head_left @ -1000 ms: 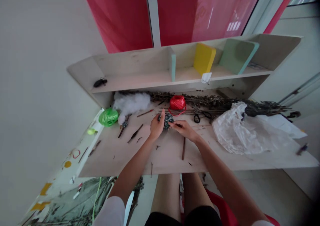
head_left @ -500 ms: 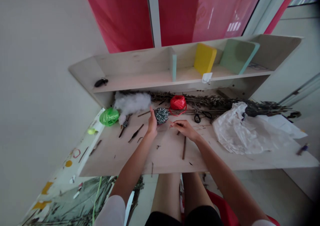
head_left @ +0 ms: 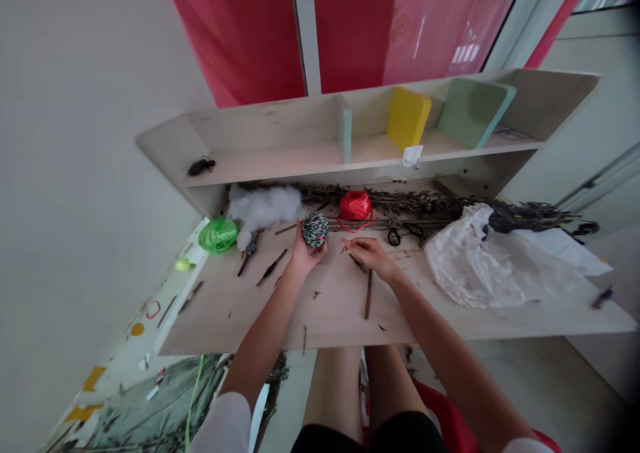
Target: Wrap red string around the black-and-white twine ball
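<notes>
My left hand (head_left: 303, 251) holds a ball of dark green and white twine (head_left: 315, 230) just above the wooden desk (head_left: 250, 306), fingers curled under it. My right hand (head_left: 367, 253) is a short way to the right of the ball, fingers pinched on a thin dark twig or strand whose end I cannot make out. A short brown stick (head_left: 369, 293) lies on the desk below my right wrist. A red ball of string (head_left: 355, 206) sits just behind both hands.
A green ball of string (head_left: 217, 234) and white stuffing (head_left: 263, 206) lie at the left. Dry branches (head_left: 430, 205), scissors (head_left: 403, 233) and a crumpled white bag (head_left: 493, 259) lie to the right. A shelf (head_left: 280, 163) with coloured dividers runs behind. Small sticks lie scattered on the desk.
My left hand let the twine ball roll back, then picked it up again and now cups it. My right hand stayed nearly in place.
</notes>
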{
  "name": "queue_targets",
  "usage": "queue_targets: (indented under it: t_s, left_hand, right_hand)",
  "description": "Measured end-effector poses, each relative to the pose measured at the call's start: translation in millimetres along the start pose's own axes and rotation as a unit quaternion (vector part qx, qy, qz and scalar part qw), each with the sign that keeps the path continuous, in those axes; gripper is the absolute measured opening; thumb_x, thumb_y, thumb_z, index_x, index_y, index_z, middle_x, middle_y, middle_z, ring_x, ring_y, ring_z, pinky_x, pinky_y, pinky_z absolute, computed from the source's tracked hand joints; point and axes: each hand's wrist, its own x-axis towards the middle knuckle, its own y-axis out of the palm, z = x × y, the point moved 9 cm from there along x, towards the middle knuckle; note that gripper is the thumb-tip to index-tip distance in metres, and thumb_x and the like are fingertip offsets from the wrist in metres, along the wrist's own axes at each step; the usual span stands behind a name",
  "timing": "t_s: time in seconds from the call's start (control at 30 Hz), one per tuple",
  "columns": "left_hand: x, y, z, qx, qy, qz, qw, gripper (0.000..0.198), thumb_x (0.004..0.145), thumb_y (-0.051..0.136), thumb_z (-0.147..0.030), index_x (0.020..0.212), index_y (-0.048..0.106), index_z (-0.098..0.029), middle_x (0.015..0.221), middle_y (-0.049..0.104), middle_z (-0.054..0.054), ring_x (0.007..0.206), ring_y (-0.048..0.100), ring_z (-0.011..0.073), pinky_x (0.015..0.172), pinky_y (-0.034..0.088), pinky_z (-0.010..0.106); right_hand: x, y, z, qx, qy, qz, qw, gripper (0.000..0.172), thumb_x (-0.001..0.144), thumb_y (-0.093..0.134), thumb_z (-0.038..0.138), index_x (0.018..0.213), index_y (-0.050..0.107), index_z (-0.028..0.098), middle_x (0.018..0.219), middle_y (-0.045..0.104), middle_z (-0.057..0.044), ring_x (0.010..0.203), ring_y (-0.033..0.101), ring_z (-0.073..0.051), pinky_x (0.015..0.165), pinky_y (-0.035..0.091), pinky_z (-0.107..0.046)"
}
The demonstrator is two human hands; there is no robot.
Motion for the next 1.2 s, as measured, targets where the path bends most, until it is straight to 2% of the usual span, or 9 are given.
queue_targets:
  t_s: [0.17,0.27,0.37,0.47,0.57,0.7,0.8,1.0,1.2]
  left_hand:
    - [-7,13.3,6,0.057,-0.038,0.057,0.996,0.049,0.086,0.040,-0.059,0.081,0.062,-0.016,0.063,0.062,0.004,0.052,0.056,0.0138,0.042,0.044,0.022]
    - [-11,18.7,4,0.146,0.030,0.062,0.987,0.042,0.082,0.050,-0.057,0.095,0.064,-0.020,0.074,0.066,0.003,0.062,0.061,0.0162,0.054,0.050,0.029]
    - [-18,27.4,3,0.264,0.119,0.077,0.954,0.046,0.076,0.059,-0.058,0.108,0.062,-0.025,0.095,0.067,0.003,0.087,0.063,0.0203,0.074,0.051,0.032]
    - [-28,42.0,4,0.389,0.196,0.113,0.893,0.049,0.069,0.064,-0.061,0.100,0.065,-0.022,0.094,0.067,0.004,0.094,0.061,0.0215,0.081,0.047,0.030]
    - [-42,58.3,4,0.495,0.281,0.145,0.809,0.047,0.074,0.059,-0.060,0.098,0.062,-0.019,0.082,0.065,0.002,0.082,0.060,0.0180,0.076,0.046,0.027]
    - [-58,70.1,1,0.590,0.386,0.137,0.696,0.042,0.076,0.060,-0.051,0.104,0.059,-0.020,0.080,0.064,0.001,0.074,0.058,0.0153,0.072,0.044,0.025]
    - [-63,73.0,5,0.623,0.413,0.136,0.650,0.037,0.078,0.060,-0.046,0.105,0.060,-0.021,0.088,0.066,0.002,0.080,0.059,0.0168,0.076,0.044,0.026]
    - [-59,71.8,12,0.630,0.397,0.148,0.651,0.035,0.083,0.054,-0.044,0.112,0.059,-0.026,0.114,0.065,0.004,0.105,0.059,0.0206,0.095,0.041,0.031]
    - [-57,72.7,18,0.635,0.395,0.153,0.646,0.035,0.083,0.055,-0.045,0.112,0.058,-0.025,0.118,0.063,0.005,0.110,0.057,0.0206,0.098,0.040,0.032]
  right_hand:
    - [2,-2,-9,0.034,0.044,-0.006,0.998,0.037,0.066,0.063,0.054,0.063,0.063,0.017,0.046,0.039,0.005,0.049,0.039,-0.010,0.055,0.034,-0.026]
    - [2,-1,-20,0.098,0.087,-0.003,0.991,0.033,0.064,0.065,0.051,0.061,0.059,0.018,0.044,0.035,0.007,0.043,0.029,-0.007,0.047,0.025,-0.023]
    - [2,1,-26,0.158,0.123,0.000,0.980,0.030,0.062,0.066,0.047,0.060,0.057,0.018,0.044,0.030,0.009,0.041,0.020,-0.005,0.043,0.015,-0.022]
    - [1,0,-29,0.187,0.159,-0.013,0.969,0.031,0.058,0.069,0.046,0.059,0.055,0.018,0.045,0.034,0.009,0.040,0.022,-0.004,0.042,0.012,-0.022]
    - [-1,-1,-31,0.213,0.185,-0.028,0.959,0.035,0.057,0.072,0.048,0.060,0.054,0.018,0.043,0.035,0.009,0.038,0.025,-0.005,0.041,0.013,-0.022]
    - [-2,-5,-36,0.243,0.194,-0.048,0.949,0.036,0.056,0.074,0.047,0.064,0.055,0.017,0.045,0.041,0.009,0.039,0.031,-0.005,0.041,0.016,-0.021]
    - [-2,-8,-41,0.259,0.199,-0.067,0.943,0.032,0.054,0.074,0.041,0.064,0.055,0.017,0.050,0.050,0.007,0.043,0.041,-0.006,0.042,0.023,-0.021]
    - [-2,-11,-42,0.258,0.213,-0.089,0.938,0.021,0.056,0.068,0.032,0.060,0.053,0.018,0.045,0.045,0.007,0.040,0.034,-0.006,0.041,0.020,-0.022]
    - [-1,-19,-46,0.257,0.228,-0.118,0.932,0.030,0.061,0.070,0.040,0.058,0.048,0.020,0.041,0.041,0.007,0.038,0.035,-0.008,0.040,0.026,-0.024]
